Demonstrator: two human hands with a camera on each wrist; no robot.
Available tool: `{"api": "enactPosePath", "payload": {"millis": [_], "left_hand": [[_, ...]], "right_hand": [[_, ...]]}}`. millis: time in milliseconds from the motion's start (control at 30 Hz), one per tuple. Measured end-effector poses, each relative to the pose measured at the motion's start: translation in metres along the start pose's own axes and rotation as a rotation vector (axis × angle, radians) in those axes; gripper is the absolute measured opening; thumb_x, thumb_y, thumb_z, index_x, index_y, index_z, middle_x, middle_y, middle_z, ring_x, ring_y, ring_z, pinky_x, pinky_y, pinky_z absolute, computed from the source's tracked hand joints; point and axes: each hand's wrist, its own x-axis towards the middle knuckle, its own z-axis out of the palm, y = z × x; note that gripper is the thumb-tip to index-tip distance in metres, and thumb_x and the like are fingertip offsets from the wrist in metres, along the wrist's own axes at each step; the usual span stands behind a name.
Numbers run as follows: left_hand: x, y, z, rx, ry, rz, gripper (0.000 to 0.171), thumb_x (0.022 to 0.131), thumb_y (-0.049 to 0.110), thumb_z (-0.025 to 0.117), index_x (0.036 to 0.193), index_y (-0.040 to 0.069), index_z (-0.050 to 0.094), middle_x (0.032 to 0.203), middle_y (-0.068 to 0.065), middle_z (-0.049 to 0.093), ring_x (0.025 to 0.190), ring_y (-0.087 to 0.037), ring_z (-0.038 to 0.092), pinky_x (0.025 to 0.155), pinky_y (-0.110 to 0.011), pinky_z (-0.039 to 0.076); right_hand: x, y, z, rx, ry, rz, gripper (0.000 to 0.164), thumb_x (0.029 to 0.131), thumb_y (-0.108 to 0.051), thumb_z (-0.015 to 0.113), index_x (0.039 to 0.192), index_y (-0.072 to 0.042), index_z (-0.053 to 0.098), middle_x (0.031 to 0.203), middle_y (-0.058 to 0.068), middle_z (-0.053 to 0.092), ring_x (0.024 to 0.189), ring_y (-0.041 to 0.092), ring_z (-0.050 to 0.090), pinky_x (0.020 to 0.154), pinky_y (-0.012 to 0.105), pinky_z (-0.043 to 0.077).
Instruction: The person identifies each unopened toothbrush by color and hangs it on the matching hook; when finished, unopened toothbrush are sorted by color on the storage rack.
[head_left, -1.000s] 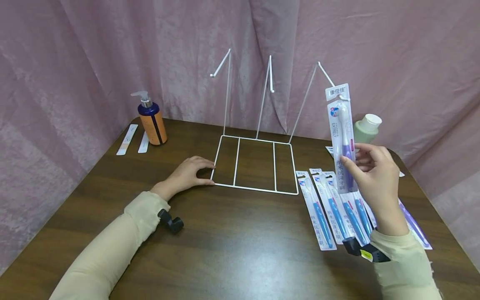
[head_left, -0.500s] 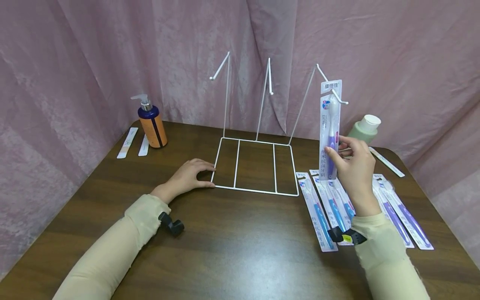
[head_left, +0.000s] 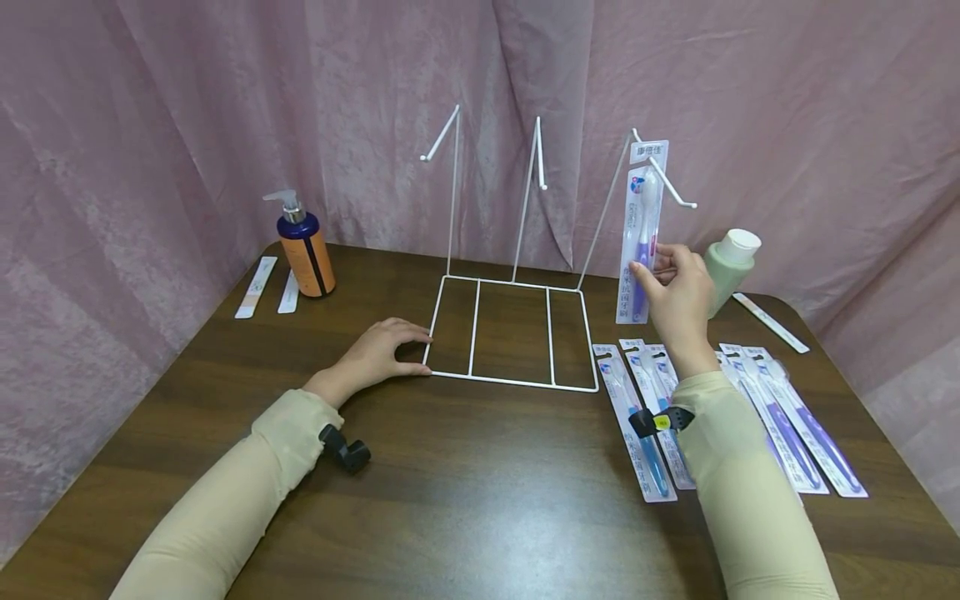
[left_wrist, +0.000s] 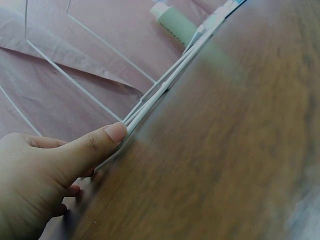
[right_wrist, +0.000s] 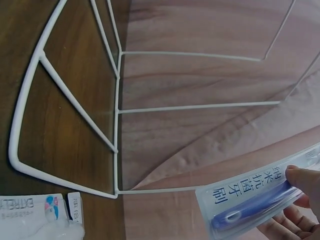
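Observation:
A white wire display rack (head_left: 512, 380) with three upright hooks stands on the table. My left hand (head_left: 378, 350) holds the left front corner of its base, the thumb lying along the front wire in the left wrist view. A purple toothbrush in a blister pack (head_left: 637, 242) hangs upright on the rack's right hook (head_left: 675, 185), which passes through the hole near the pack's top. My right hand (head_left: 681, 292) pinches this pack by its lower part, thumb in front. In the right wrist view the pack's lower end (right_wrist: 240, 212) shows beside the thumb.
Several packaged blue toothbrushes (head_left: 633, 425) and purple ones (head_left: 813, 425) lie at the right, partly under the right forearm. A green bottle (head_left: 727, 268) stands behind them beside a white strip (head_left: 772, 323). An orange pump bottle (head_left: 306, 254) and two white strips (head_left: 255, 287) are at the left.
My right hand has moved the toothbrush pack left and back, from the right hook's tip toward its base. The left hand has kept its place on the rack.

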Motion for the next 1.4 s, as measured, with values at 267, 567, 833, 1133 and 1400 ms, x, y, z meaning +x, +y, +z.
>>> {"api": "enactPosePath", "payload": {"millis": [267, 567, 833, 1133, 1400], "left_hand": [[-0.003, 0.0, 0.003, -0.008, 0.009, 0.009, 0.055, 0.077, 0.043, 0.077, 0.122, 0.013, 0.067, 0.131, -0.008, 0.062, 0.126, -0.032, 0.051, 0.108, -0.054, 0.036], [-0.008, -0.001, 0.007, -0.01, 0.001, -0.017, 0.056, 0.077, 0.045, 0.076, 0.123, 0.014, 0.066, 0.133, -0.006, 0.062, 0.126, -0.031, 0.05, 0.108, -0.055, 0.035], [-0.011, -0.002, 0.006, -0.006, 0.005, -0.023, 0.057, 0.078, 0.046, 0.076, 0.124, 0.015, 0.066, 0.133, -0.006, 0.061, 0.127, -0.03, 0.049, 0.108, -0.055, 0.035], [-0.014, -0.004, 0.003, -0.023, 0.024, -0.033, 0.055, 0.077, 0.043, 0.077, 0.122, 0.014, 0.066, 0.133, -0.006, 0.062, 0.127, -0.03, 0.05, 0.108, -0.055, 0.035], [-0.002, -0.002, 0.001, -0.013, 0.016, 0.004, 0.056, 0.077, 0.045, 0.076, 0.123, 0.014, 0.067, 0.132, -0.007, 0.062, 0.126, -0.032, 0.05, 0.107, -0.055, 0.036]], "right_hand": [[0.017, 0.003, 0.016, -0.016, -0.032, 0.046, 0.04, 0.087, -0.019, 0.072, 0.118, 0.004, 0.06, 0.1, 0.022, 0.062, 0.09, 0.032, 0.064, 0.079, 0.025, 0.047], [0.028, 0.005, 0.03, -0.02, -0.094, 0.108, 0.043, 0.089, -0.024, 0.069, 0.122, 0.002, 0.058, 0.104, 0.02, 0.059, 0.096, 0.032, 0.062, 0.088, 0.039, 0.05], [0.036, 0.003, 0.029, -0.09, -0.16, 0.091, 0.043, 0.089, -0.029, 0.068, 0.121, -0.001, 0.06, 0.105, 0.019, 0.065, 0.095, 0.03, 0.062, 0.084, 0.036, 0.046], [0.036, 0.004, 0.024, -0.099, -0.214, 0.049, 0.043, 0.088, -0.031, 0.069, 0.119, -0.002, 0.063, 0.106, 0.02, 0.07, 0.093, 0.03, 0.065, 0.087, 0.041, 0.047], [0.036, 0.003, -0.011, -0.136, -0.194, 0.011, 0.043, 0.091, -0.032, 0.066, 0.12, 0.0, 0.063, 0.102, 0.022, 0.069, 0.085, 0.022, 0.06, 0.073, 0.026, 0.043]]}}
